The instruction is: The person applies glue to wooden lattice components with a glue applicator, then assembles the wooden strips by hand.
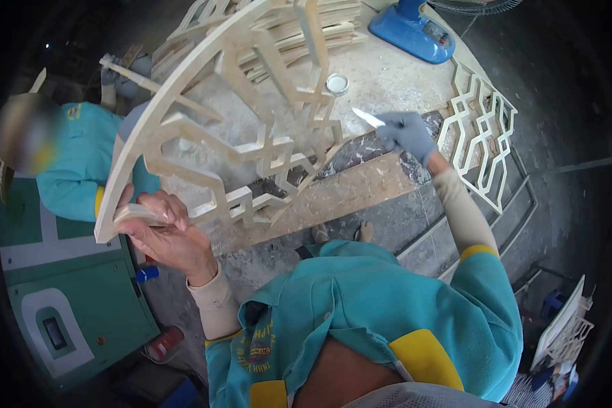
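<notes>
A curved wooden lattice frame stands tilted over the worktable. My bare left hand has its fingers wrapped round the frame's lower left corner. My right hand, in a grey glove, is closed on a small white-bladed tool whose tip points up and left, apart from the lattice. Its handle is mostly hidden in the glove. A small round dish of white material lies on the table between the lattice and the tool.
Stacked wooden pieces and a blue fan base are at the back. Another lattice panel is at the right. A co-worker is at the left beside a green machine. Metal bars lie right.
</notes>
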A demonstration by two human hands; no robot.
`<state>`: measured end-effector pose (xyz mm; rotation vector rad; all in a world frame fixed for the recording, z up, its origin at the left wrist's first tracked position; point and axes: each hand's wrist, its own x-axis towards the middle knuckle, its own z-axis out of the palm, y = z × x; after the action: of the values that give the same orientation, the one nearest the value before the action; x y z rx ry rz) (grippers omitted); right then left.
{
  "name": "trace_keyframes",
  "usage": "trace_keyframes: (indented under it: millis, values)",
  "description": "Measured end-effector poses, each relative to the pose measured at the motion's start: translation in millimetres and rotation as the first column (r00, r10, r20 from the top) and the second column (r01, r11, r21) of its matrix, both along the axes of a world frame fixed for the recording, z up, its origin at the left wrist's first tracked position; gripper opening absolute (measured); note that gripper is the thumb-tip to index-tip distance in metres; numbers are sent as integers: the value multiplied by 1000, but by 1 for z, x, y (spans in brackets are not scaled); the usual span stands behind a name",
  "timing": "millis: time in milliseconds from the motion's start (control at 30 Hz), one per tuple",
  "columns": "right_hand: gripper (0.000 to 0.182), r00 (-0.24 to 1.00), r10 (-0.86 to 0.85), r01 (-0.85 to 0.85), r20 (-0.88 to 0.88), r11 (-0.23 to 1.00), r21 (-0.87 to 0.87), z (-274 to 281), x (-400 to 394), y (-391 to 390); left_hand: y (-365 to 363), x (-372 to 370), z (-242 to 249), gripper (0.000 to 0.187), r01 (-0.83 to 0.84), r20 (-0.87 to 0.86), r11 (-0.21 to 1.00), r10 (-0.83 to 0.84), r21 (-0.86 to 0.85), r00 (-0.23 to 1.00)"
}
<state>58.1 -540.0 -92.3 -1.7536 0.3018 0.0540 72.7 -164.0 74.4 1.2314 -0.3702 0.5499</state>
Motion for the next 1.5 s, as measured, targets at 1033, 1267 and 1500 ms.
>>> trace_keyframes:
  millis: [1033,1267,1500]
  values:
    - [50,991,12,102,135,592,-799,-79,-49,121,-9,-22,-7,53,-46,100,998,42,36,994]
    - [49,1000,-1,17,22,630,-776,-67,-45,129,-8,-23,-8,53,-24,91,1000,23,15,996]
    - [48,991,-105,129,81,635,-762,-73,-41,116,-7,-21,-8,54,4,103,1000,-6,27,995]
